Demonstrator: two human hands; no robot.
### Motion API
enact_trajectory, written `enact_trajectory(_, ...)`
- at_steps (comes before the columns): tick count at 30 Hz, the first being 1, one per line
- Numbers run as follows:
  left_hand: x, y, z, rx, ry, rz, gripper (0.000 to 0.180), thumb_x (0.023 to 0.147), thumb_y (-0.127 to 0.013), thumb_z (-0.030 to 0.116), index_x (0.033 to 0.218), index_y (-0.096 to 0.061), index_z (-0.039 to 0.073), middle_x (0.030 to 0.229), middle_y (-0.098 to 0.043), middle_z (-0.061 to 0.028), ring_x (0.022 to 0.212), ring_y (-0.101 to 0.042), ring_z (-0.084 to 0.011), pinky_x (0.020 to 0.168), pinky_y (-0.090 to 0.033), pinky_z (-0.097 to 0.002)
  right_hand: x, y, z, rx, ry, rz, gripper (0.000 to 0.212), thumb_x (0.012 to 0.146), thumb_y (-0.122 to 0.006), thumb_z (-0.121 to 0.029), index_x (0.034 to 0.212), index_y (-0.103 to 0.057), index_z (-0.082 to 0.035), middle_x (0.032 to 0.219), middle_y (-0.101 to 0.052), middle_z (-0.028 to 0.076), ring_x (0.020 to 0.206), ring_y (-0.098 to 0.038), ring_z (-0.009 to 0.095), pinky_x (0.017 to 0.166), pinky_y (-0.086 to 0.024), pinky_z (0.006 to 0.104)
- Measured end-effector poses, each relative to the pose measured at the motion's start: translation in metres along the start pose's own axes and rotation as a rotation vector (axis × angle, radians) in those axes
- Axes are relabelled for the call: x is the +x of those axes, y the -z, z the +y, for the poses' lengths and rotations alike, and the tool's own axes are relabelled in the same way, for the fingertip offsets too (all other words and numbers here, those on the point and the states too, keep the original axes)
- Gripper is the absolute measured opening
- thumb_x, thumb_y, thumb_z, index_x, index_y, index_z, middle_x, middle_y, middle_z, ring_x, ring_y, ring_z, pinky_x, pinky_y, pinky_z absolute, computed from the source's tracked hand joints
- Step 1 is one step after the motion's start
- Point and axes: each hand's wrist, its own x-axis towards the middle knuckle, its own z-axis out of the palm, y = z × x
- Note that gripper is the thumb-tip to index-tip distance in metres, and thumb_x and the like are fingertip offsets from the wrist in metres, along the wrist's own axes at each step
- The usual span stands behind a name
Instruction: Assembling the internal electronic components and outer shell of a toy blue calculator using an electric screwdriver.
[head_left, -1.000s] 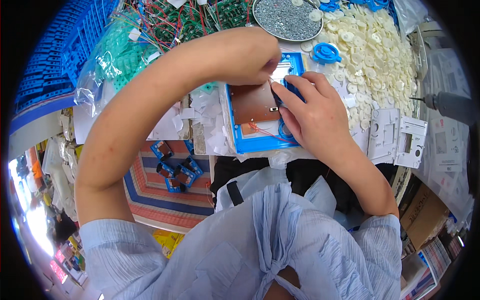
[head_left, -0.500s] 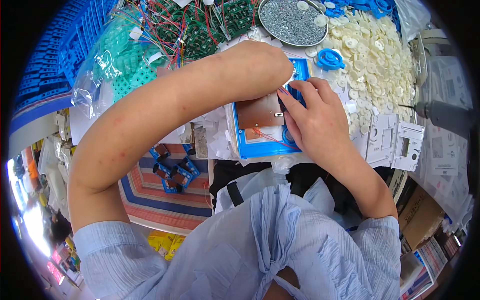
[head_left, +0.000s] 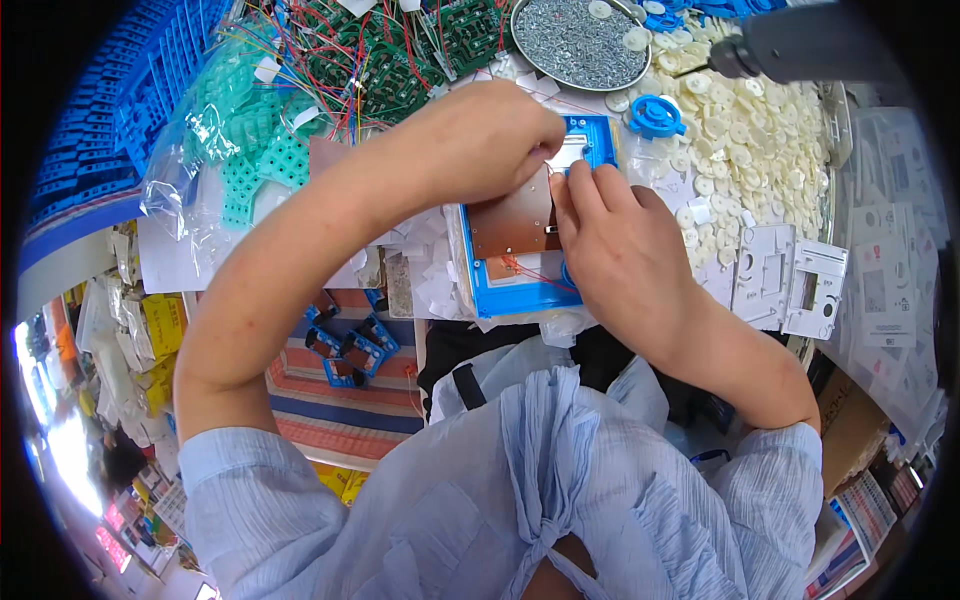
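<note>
Closely bunched, right-hand fingers [head_left: 584,190] touch the brown board [head_left: 508,222].

Right hand [head_left: 622,245] now with fingers closer together, dark-grey screwdriver [head_left: 820,45] higher and farther left

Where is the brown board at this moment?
In the head view, the brown board is above the centre, over the blue case, with the left hand at its upper edge and the right hand at its right side.
</note>
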Motion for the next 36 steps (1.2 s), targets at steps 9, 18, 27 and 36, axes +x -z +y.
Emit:
enact_trajectory(9,-0.019,-0.020,0.007,0.015,0.024,0.225,0.008,0.084,-0.069,0.010,0.086,-0.069,0.002,0.086,-0.064,-0.0121,0.079,-0.067,-0.0339,0.070,-0.055,-0.0424,0.006,0.014,0.020,0.018,0.142,-0.207,0.046,0.081,-0.064,-0.008,0.122,-0.063,0.011,0.125,-0.062,0.018,0.102,-0.062,0.027,0.073,-0.059,0.0341)
enact_trajectory(18,-0.031,-0.033,0.013,-0.004,0.051,0.310,0.011,0.083,-0.067,0.007,0.091,-0.064,0.000,0.096,-0.061,-0.0130,0.078,-0.065,-0.0344,0.069,-0.055,-0.0412,0.007,0.005,0.038,0.164,0.205,0.015,0.027,0.077,-0.067,-0.006,0.101,-0.071,0.006,0.103,-0.065,0.013,0.098,-0.063,0.027,0.075,-0.060,0.0362)
enact_trajectory(27,-0.044,-0.028,0.028,-0.115,0.091,0.439,0.010,0.085,-0.068,0.004,0.093,-0.065,-0.001,0.102,-0.066,-0.0129,0.083,-0.066,-0.0318,0.074,-0.055,-0.0399,0.018,0.021,0.026,0.047,0.088,-0.318,0.037,0.082,-0.071,-0.015,0.116,-0.070,0.000,0.130,-0.065,0.011,0.106,-0.064,0.026,0.082,-0.059,0.0356)
enact_trajectory(36,-0.081,-0.024,0.034,-0.219,0.651,0.666,0.016,0.082,-0.079,0.016,0.086,-0.070,0.002,0.086,-0.065,-0.0114,0.078,-0.064,-0.0282,0.067,-0.050,-0.0362,0.039,0.010,0.054,0.606,-0.061,0.239,0.012,0.085,-0.069,-0.015,0.086,-0.074,-0.004,0.084,-0.072,0.011,0.080,-0.068,0.032,0.073,-0.054,0.0434)
